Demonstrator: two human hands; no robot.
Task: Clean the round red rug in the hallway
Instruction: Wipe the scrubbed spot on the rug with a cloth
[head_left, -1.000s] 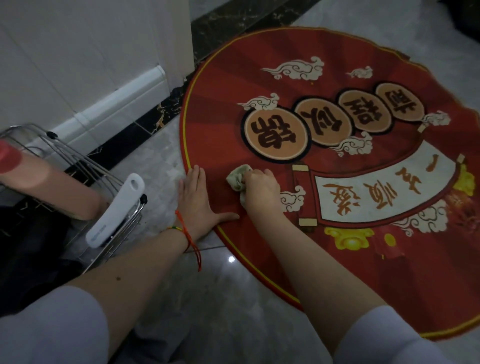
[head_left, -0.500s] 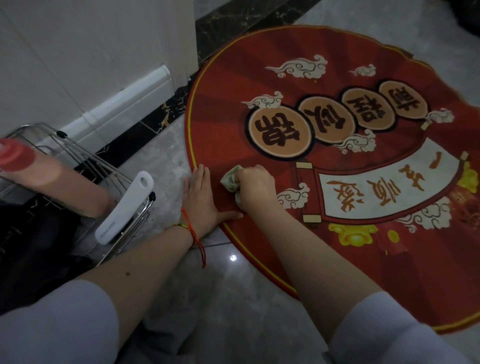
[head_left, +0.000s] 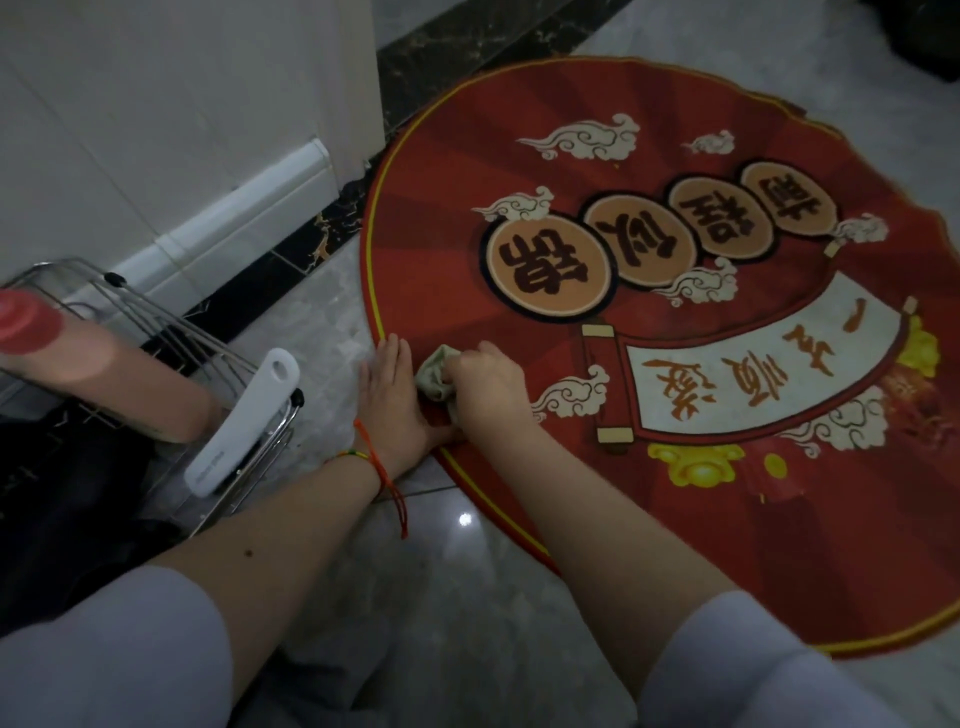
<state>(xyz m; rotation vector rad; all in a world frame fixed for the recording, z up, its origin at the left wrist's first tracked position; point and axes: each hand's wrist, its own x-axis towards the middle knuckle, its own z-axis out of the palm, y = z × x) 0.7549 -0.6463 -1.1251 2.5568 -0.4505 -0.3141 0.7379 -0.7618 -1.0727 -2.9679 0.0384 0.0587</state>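
Observation:
The round red rug (head_left: 649, 483) with a yellow rim, orange character discs and a white scroll lies on the grey marble floor, filling the right half of the view. My right hand (head_left: 485, 387) grips a crumpled pale green cloth (head_left: 434, 371) and presses it on the rug near its left edge. My left hand (head_left: 389, 400) lies flat, fingers straight, on the rug's left rim right beside the cloth, wearing an orange string bracelet.
A wire basket (head_left: 171, 332) stands on the floor at left, holding a pink bottle with a red cap (head_left: 98, 371) and a white handle (head_left: 244, 421). A white wall with baseboard (head_left: 234, 208) and a black marble border (head_left: 311, 244) run behind it.
My right hand with the cloth has slid a little left along the rug toward my left hand. The view has shifted slightly; my left hand stays planted.

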